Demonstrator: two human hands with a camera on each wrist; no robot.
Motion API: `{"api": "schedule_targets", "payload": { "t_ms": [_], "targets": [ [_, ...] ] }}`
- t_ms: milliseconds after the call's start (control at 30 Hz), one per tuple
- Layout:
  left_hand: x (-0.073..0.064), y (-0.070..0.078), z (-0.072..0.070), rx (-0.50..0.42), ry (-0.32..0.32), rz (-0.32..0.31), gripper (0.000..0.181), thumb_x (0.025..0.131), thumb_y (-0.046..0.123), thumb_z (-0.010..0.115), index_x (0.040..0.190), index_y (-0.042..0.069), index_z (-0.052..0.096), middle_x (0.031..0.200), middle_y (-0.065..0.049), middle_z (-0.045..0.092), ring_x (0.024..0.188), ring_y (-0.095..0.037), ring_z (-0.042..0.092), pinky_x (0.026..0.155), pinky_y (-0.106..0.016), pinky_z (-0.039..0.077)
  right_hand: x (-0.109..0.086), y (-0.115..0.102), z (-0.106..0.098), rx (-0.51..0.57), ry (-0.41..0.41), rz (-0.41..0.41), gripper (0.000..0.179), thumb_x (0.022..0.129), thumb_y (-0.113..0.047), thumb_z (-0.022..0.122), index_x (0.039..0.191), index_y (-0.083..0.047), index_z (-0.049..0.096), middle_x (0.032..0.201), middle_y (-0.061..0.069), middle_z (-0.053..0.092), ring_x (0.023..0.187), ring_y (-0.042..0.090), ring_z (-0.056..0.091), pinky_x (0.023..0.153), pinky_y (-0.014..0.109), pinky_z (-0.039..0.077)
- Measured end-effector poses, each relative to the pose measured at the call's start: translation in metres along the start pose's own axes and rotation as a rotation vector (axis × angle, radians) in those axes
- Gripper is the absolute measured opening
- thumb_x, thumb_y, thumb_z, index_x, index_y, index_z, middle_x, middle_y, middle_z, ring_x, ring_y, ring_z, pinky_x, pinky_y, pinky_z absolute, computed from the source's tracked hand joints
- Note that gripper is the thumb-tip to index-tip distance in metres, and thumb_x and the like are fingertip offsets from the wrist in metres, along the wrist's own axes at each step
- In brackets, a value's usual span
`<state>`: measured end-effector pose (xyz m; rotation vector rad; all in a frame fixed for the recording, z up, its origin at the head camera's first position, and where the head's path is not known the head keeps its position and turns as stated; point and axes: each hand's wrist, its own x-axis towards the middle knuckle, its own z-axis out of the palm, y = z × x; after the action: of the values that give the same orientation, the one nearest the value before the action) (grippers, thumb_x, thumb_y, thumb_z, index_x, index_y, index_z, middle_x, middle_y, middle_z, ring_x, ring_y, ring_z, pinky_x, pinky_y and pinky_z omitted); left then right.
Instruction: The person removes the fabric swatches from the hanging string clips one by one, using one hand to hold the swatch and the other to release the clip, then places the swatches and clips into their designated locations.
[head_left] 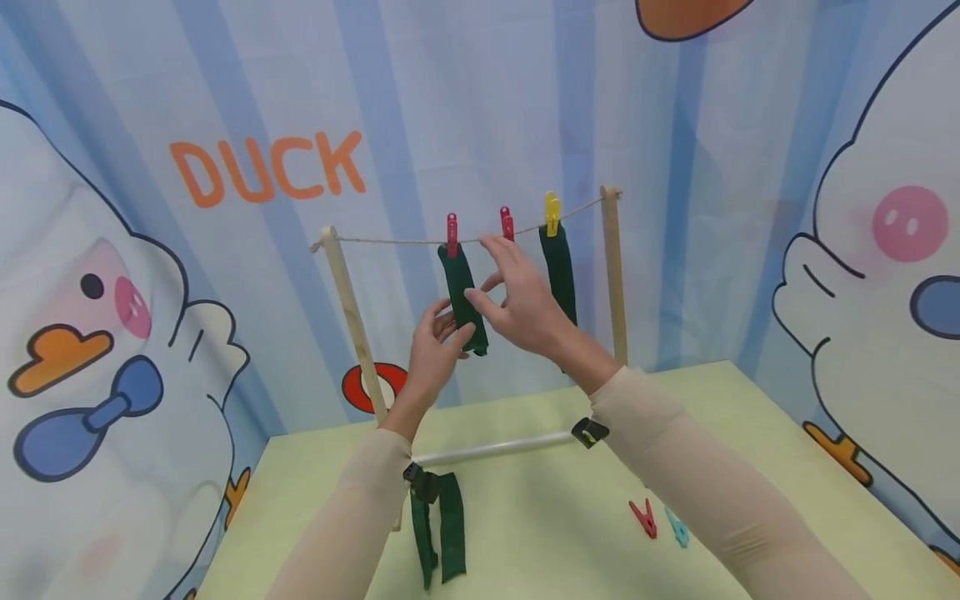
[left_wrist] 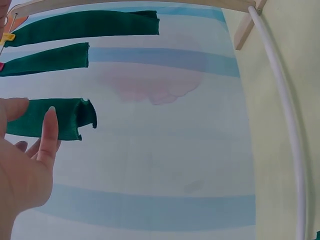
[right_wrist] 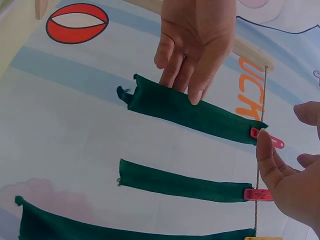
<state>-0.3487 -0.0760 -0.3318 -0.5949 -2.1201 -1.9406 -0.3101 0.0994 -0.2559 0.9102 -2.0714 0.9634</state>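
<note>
A dark green cloth strip [head_left: 459, 287] hangs from the rope line by a red clothespin [head_left: 452, 233]. At its lower end is my left hand [head_left: 435, 346], thumb in front of the cloth and fingers behind it, holding it loosely. My right hand [head_left: 521, 296] is raised beside the strip with its fingers spread, fingertips close to the rope and the red clothespin. A second strip [right_wrist: 185, 181] hangs under another red clothespin [head_left: 507, 223]; the right hand hides it in the head view. A third strip [head_left: 558, 267] hangs from a yellow clothespin [head_left: 552, 214].
The rope runs between two wooden posts [head_left: 613, 267], with a white bar [head_left: 495, 447] low between them. Two more green strips [head_left: 452, 529] lie on the pale yellow table [head_left: 547, 533]. A red clothespin [head_left: 643, 518] and a blue clothespin [head_left: 677, 527] lie at the right.
</note>
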Motion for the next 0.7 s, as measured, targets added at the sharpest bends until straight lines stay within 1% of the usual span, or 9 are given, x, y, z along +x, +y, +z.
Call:
{"api": "schedule_targets", "payload": {
  "t_ms": [100, 200, 233, 333, 533, 633, 700],
  "targets": [
    [0.004, 0.001, 0.001, -0.030, 0.011, -0.007, 0.060, 0.100, 0.015, 0.064, 0.152, 0.005, 0.035, 0.143, -0.016, 0.053, 0.127, -0.026, 0.056, 0.085, -0.048, 0.057, 0.010, -0.001, 0.000, 0.006, -0.014, 0.046, 0.066, 0.098, -0.017, 0.066, 0.152, 0.000, 0.032, 0.154, 0.017, 0.037, 0.093, 0.021, 0.067, 0.071, 0.032, 0.059],
    [0.005, 0.003, 0.002, -0.033, 0.010, -0.026, 0.060, 0.100, 0.013, 0.063, 0.152, 0.006, 0.034, 0.141, -0.016, 0.055, 0.125, -0.026, 0.057, 0.079, -0.038, 0.059, 0.018, -0.002, 0.000, 0.030, -0.031, 0.119, 0.068, 0.099, -0.021, 0.065, 0.154, -0.002, 0.031, 0.156, 0.014, 0.035, 0.098, 0.021, 0.067, 0.077, 0.034, 0.059],
    [0.007, 0.000, 0.002, -0.032, 0.013, -0.025, 0.060, 0.099, 0.014, 0.064, 0.152, 0.007, 0.035, 0.141, -0.015, 0.056, 0.124, -0.025, 0.058, 0.076, -0.033, 0.058, 0.021, -0.003, 0.000, 0.037, -0.034, 0.137, 0.068, 0.099, -0.022, 0.065, 0.154, -0.003, 0.031, 0.156, 0.014, 0.035, 0.099, 0.021, 0.067, 0.080, 0.035, 0.058],
    [0.008, 0.001, 0.000, -0.042, 0.003, -0.032, 0.061, 0.100, 0.015, 0.063, 0.152, 0.007, 0.034, 0.140, -0.015, 0.056, 0.124, -0.026, 0.058, 0.073, -0.029, 0.058, 0.027, -0.004, 0.003, 0.063, -0.051, 0.179, 0.070, 0.099, -0.024, 0.065, 0.156, -0.005, 0.029, 0.158, 0.012, 0.033, 0.101, 0.021, 0.066, 0.085, 0.036, 0.057],
    [0.013, 0.003, -0.002, -0.053, 0.016, -0.042, 0.059, 0.100, 0.018, 0.064, 0.152, 0.009, 0.036, 0.139, -0.013, 0.057, 0.121, -0.025, 0.060, 0.072, -0.028, 0.058, 0.039, -0.003, 0.007, 0.108, -0.087, 0.246, 0.072, 0.100, -0.029, 0.063, 0.158, -0.009, 0.026, 0.160, 0.009, 0.031, 0.104, 0.021, 0.064, 0.087, 0.038, 0.057],
    [0.016, 0.004, -0.002, -0.042, 0.028, -0.048, 0.056, 0.100, 0.019, 0.064, 0.150, 0.010, 0.039, 0.139, -0.012, 0.058, 0.120, -0.025, 0.061, 0.072, -0.028, 0.059, 0.044, -0.001, 0.007, 0.125, -0.095, 0.277, 0.072, 0.100, -0.029, 0.062, 0.158, -0.009, 0.025, 0.160, 0.009, 0.031, 0.105, 0.022, 0.064, 0.087, 0.039, 0.057],
    [0.017, 0.005, -0.002, -0.038, 0.030, -0.050, 0.053, 0.100, 0.019, 0.064, 0.148, 0.009, 0.042, 0.137, -0.012, 0.059, 0.118, -0.026, 0.062, 0.072, -0.029, 0.059, 0.047, -0.001, 0.007, 0.134, -0.096, 0.290, 0.072, 0.100, -0.029, 0.062, 0.158, -0.009, 0.024, 0.160, 0.009, 0.030, 0.103, 0.022, 0.064, 0.086, 0.038, 0.057]
  ]
}}
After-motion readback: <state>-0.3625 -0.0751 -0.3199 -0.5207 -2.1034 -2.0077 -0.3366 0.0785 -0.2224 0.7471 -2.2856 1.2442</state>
